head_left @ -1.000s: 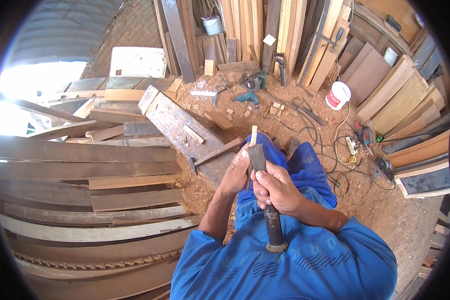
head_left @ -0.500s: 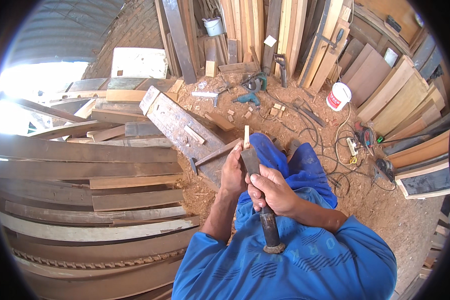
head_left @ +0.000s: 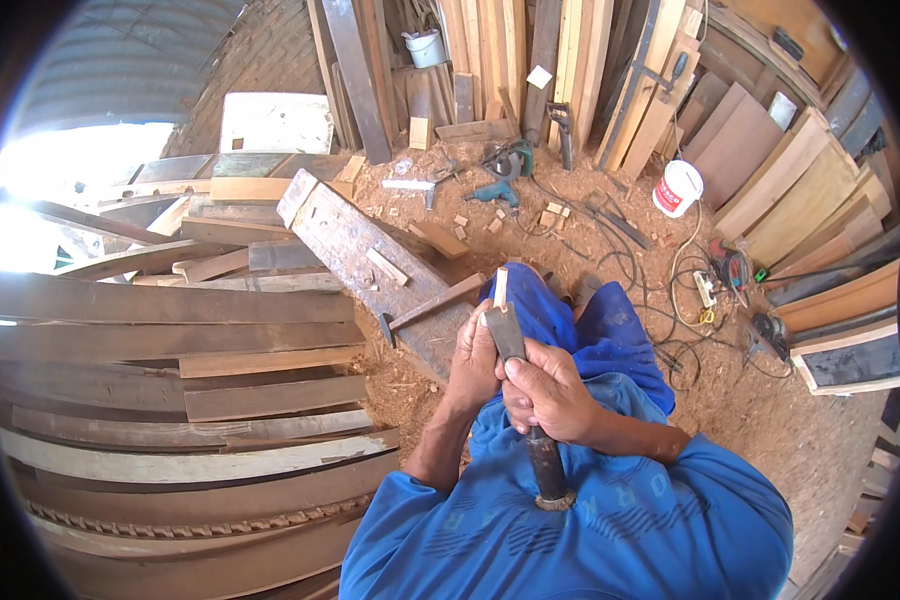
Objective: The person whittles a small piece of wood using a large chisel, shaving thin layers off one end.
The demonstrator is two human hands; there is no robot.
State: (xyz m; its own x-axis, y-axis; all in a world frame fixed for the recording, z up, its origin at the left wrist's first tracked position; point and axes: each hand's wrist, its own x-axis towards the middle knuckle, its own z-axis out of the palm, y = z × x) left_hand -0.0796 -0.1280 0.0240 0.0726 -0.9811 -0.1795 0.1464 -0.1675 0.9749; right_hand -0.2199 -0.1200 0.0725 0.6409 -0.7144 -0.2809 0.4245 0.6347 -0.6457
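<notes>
Chisel [head_left: 507, 336]: before our torso, blade pointing away, handle [head_left: 546, 462] toward our blue shirt [head_left: 610, 540] | our right grip [head_left: 550, 392]: clamped on the chisel | our left grip [head_left: 473, 365]: closed around a light wood strip [head_left: 500, 288] by the blade | hammer [head_left: 438, 302]: lying across the worn wooden surface [head_left: 345, 235], left of our knees [head_left: 615, 325]

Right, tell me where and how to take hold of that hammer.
Grip the hammer by its brown handle, probably nearer the right end, coming from the right. It lies slantwise over the bench, its dark head at the left; the slim, straight handle runs up to the right, so that end looks easiest to close the hands around.
</notes>
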